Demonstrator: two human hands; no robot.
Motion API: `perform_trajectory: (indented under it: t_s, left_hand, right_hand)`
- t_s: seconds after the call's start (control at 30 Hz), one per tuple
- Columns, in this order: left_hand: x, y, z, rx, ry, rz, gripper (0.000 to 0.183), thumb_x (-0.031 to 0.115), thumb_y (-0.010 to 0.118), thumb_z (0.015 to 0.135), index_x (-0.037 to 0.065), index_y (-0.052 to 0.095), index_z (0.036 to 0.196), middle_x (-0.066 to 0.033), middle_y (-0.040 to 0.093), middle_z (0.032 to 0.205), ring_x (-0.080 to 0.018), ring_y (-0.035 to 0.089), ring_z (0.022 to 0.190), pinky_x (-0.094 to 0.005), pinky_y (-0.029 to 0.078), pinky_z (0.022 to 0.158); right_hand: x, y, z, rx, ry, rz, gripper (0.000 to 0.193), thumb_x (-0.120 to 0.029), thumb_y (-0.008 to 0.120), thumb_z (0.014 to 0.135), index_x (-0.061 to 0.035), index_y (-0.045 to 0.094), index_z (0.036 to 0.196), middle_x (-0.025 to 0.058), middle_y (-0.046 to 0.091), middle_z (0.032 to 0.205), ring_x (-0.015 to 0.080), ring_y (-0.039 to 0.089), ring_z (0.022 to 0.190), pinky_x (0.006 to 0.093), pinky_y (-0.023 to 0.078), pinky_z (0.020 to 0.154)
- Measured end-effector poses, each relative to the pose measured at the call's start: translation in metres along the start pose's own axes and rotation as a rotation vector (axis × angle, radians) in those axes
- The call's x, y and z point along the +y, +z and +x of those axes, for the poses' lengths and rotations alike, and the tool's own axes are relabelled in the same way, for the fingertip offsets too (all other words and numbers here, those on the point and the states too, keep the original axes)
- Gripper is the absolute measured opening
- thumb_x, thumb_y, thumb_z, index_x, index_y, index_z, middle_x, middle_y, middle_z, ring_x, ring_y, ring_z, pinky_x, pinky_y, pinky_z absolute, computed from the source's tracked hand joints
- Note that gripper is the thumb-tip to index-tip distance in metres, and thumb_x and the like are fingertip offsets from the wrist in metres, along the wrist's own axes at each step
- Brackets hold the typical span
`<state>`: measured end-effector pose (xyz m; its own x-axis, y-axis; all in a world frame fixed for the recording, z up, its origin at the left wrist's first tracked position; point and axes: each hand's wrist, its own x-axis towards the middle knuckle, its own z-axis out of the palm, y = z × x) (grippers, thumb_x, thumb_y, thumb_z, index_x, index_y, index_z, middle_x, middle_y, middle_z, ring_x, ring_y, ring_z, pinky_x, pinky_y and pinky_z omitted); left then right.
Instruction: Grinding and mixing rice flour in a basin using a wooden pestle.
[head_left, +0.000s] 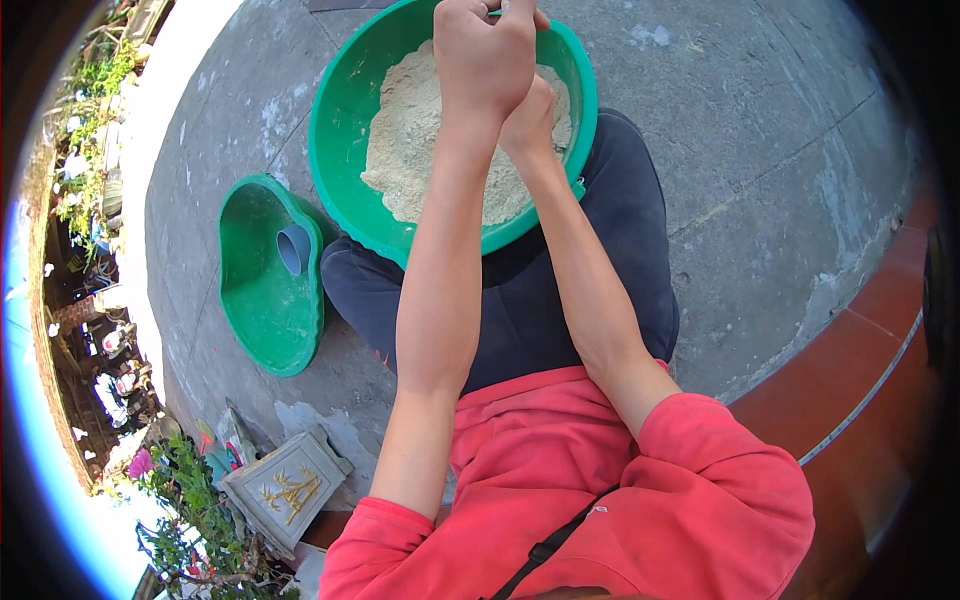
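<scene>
The left hand point(487, 58) is curled into a loose fist over the basin point(345, 150), its fingertips cut by the upper edge; whether it grips anything cannot be told. The right hand point(530, 118) sits beside and partly behind it, over the meal point(400, 165), fingers bent inward and mostly hidden, so its hold cannot be told either.

The meal is pale, dry and crumbly, heaped unevenly in the basin between the knees. The basin is smooth green plastic, round with a thick rolled rim, dusted inside; its far edge runs out of view and the forearms cover part of the heap. A small pale bit on the rim near the right wrist is too tiny to make out.

Beyond are dark cloth trousers point(520, 325) and a soft, creased red top point(575, 430) crossed by a black strap point(548, 548).

To the left, a waisted green tub point(265, 320) contains a blue-grey cup point(293, 249). The floor point(750, 90) is rough, stained concrete, meeting glossy red tile point(790, 390). Lower left, a tapering planter point(292, 487) with gold relief stands beside leafy plants point(190, 500); glare washes out the ground behind.
</scene>
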<state>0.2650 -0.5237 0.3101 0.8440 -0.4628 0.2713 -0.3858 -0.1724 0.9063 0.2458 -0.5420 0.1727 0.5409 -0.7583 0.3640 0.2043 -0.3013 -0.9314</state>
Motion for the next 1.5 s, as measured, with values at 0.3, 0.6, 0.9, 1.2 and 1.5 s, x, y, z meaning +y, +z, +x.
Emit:
perform_trajectory:
  t_s: [0.3,0.6,0.9,1.2,1.5]
  left_hand:
    - [0.03,-0.022,-0.007,0.118,0.198,0.157,0.04,0.025,0.056,0.092,-0.002,0.065,0.065,-0.0034,0.054,0.05,-0.0114,0.052,0.047,-0.0297,0.041,0.052]
    - [-0.076,-0.052,0.033,0.636,0.061,0.07,0.036,0.018,0.048,0.087,-0.003,0.064,0.063,-0.0075,0.056,0.047,-0.0168,0.056,0.045,-0.0303,0.045,0.05]
    - [-0.054,-0.084,0.016,0.439,-0.281,-0.218,0.032,0.015,0.051,0.086,-0.005,0.061,0.064,-0.0101,0.055,0.05,-0.0164,0.052,0.04,-0.0316,0.047,0.048]
    - [-0.018,-0.137,-0.011,0.644,0.022,-0.29,0.034,0.02,0.05,0.094,-0.002,0.059,0.069,-0.0045,0.045,0.046,-0.0118,0.044,0.038,-0.0305,0.042,0.044]
    - [-0.118,-0.105,-0.018,0.782,-0.076,-0.221,0.035,0.018,0.047,0.094,-0.003,0.059,0.069,-0.0081,0.057,0.049,-0.0151,0.052,0.043,-0.0296,0.045,0.052]
  right_hand:
    - [-0.039,0.04,-0.001,-0.141,0.037,0.392,0.01,-0.008,0.068,0.076,-0.0028,0.064,0.084,0.0108,0.068,0.075,0.0175,0.062,0.069,0.0361,0.049,0.065]
    - [0.062,0.101,0.062,-0.714,-0.256,0.083,0.019,-0.02,0.076,0.074,-0.0099,0.068,0.089,0.0137,0.071,0.085,0.0331,0.067,0.078,0.0401,0.051,0.068]
    - [0.014,0.066,0.018,-0.691,0.092,-0.316,0.023,-0.013,0.063,0.077,-0.0105,0.074,0.098,0.0218,0.07,0.09,0.0404,0.067,0.088,0.0475,0.054,0.083]
    - [-0.047,0.111,0.011,-0.875,-0.15,-0.042,0.011,-0.01,0.066,0.077,-0.0085,0.07,0.087,0.0176,0.07,0.085,0.0394,0.066,0.082,0.0473,0.053,0.072]
    - [0.048,0.123,0.01,-0.731,-0.348,-0.387,0.012,-0.011,0.069,0.073,-0.0117,0.071,0.085,0.0148,0.07,0.083,0.0349,0.068,0.087,0.0476,0.053,0.073]
